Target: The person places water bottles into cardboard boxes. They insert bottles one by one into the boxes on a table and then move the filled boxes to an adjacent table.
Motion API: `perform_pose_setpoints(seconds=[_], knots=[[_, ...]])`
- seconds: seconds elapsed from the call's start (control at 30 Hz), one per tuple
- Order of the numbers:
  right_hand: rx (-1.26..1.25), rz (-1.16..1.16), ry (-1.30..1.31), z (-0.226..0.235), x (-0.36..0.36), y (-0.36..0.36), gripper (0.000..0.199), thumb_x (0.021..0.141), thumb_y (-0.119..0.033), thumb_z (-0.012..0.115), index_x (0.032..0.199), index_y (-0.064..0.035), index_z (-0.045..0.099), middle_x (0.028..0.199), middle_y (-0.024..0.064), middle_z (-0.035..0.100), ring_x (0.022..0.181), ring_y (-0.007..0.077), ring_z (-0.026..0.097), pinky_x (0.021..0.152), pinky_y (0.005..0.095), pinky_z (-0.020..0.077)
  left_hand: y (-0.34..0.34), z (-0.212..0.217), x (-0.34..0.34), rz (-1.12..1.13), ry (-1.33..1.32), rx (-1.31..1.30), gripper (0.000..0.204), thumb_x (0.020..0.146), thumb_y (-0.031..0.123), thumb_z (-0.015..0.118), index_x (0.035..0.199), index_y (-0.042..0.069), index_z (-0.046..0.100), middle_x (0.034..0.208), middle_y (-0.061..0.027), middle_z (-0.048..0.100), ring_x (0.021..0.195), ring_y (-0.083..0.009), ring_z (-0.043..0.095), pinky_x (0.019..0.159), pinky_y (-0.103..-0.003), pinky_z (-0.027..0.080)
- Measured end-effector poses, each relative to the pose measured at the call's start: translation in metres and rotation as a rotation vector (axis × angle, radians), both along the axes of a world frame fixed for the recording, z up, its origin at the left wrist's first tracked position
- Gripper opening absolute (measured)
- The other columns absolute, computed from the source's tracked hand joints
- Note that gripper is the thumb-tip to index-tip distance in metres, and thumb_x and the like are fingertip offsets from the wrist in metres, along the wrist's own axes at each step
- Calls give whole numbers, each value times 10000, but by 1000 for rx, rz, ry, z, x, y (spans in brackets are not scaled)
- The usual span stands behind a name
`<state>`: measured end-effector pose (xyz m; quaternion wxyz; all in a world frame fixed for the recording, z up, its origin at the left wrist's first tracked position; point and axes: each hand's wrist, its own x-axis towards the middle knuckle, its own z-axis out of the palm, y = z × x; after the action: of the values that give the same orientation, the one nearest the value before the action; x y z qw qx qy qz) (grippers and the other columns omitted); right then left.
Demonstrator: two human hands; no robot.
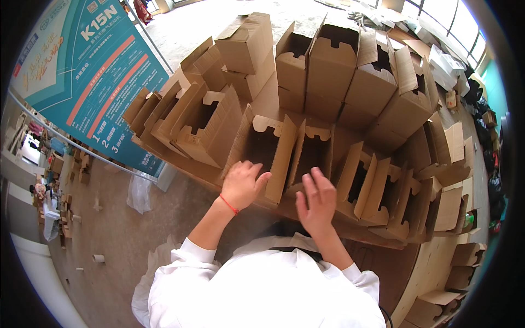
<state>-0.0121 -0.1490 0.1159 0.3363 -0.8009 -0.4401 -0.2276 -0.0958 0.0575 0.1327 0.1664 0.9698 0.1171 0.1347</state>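
Note:
My left hand (241,183), with a red cord on its wrist, is over the near edge of an open-topped brown cardboard box (282,164). Its thumb stands apart from the fingers; whether the fingertips touch the cardboard I cannot tell. Just to the right, my right hand (317,201) hovers at the front of a second open cardboard box (319,133), fingers spread and holding nothing. Both boxes stand upright with raised side flaps and notched end walls, and their insides are dark.
More open cardboard boxes (210,136) crowd the table, with taller ones (331,71) along its far side and others (377,205) to the right. A blue display banner (87,71) leans at the left. Clear plastic film (140,192) lies on the floor near it.

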Motion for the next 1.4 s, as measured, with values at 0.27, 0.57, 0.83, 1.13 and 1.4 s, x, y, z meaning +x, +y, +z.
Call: perform_pose_setpoints(seconds=[0.27, 0.57, 0.83, 1.13, 1.4], knots=[[-187, 327, 10, 14, -34, 32, 654, 703, -324, 771, 1269, -73, 560, 1383, 100, 489, 1343, 258, 382, 1137, 455, 227, -3, 40, -20, -186, 461, -64, 152, 883, 151, 530, 808, 56, 622, 809, -131, 676, 799, -331, 657, 692, -432, 515], [-392, 408, 112, -12, -31, 34, 587, 723, -234, 761, 1259, -116, 553, 1449, 154, 364, 1339, 312, 359, 1070, 511, 327, 9, 25, 65, -183, 1125, 277, 446, 731, 166, 708, 1155, 73, 606, 999, -164, 682, 963, -333, 650, 802, -400, 527], [-118, 294, 370, -23, -38, 24, 549, 789, -51, 637, 1320, -119, 512, 1480, 215, 287, 1236, 371, 460, 919, 386, 499, 4, -17, 102, -249, 1214, 375, 516, 809, 233, 647, 1311, 145, 571, 1234, -91, 635, 1129, -266, 613, 877, -396, 510], [-105, 342, 430, -35, -39, 16, 576, 810, -80, 630, 1359, -173, 485, 1504, 230, 246, 1188, 382, 506, 849, 392, 533, -3, -82, 108, -274, 1234, 272, 582, 841, 343, 662, 1368, 187, 468, 1318, -59, 563, 1158, -200, 577, 851, -386, 516], [-211, 324, 280, -45, -39, 19, 499, 758, -95, 682, 1240, -113, 554, 1510, 190, 253, 1077, 309, 551, 772, 351, 558, 7, -89, 107, -107, 1194, -102, 692, 860, 370, 631, 1439, 178, 304, 1374, -77, 502, 1189, -203, 543, 874, -394, 505]])
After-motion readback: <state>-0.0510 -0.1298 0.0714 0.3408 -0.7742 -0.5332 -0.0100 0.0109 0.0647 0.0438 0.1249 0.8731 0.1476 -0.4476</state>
